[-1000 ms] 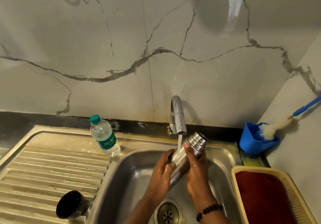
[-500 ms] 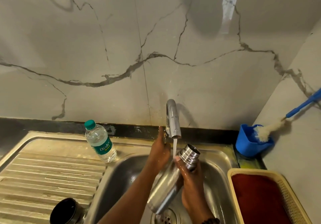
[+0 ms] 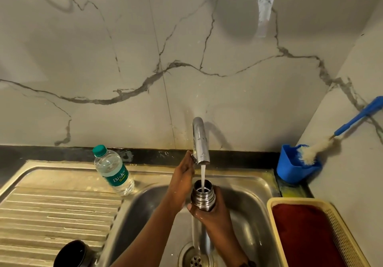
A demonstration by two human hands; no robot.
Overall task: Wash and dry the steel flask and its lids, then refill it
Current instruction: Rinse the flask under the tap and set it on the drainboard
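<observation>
The steel flask stands upright over the sink, its open mouth directly under the spout of the tap, and the water stream falls straight down into it. This is the relation I watch: the long axis of the flask is vertical and in one line with the stream, so water goes inside and not over the shoulder.

My right hand holds the flask from below and from the right side; this grip is wrapped around the body just under the ribbed neck, with the thumb on the left of it. The flask rises from the grip toward the spout. My left hand is up at the left side of the tap, touching its base; I think it is on the handle, but the handle is hidden and I cannot tell if the fingers close on it or only press.

I judge this as rinsing the inside, still in the washing part of the task. For the next move the right hand is the nearer one; I would tip the flask toward the drain to empty it. The wet steel may slip in the grip.

A dark lid lies on the draining board, well apart to the left.
</observation>
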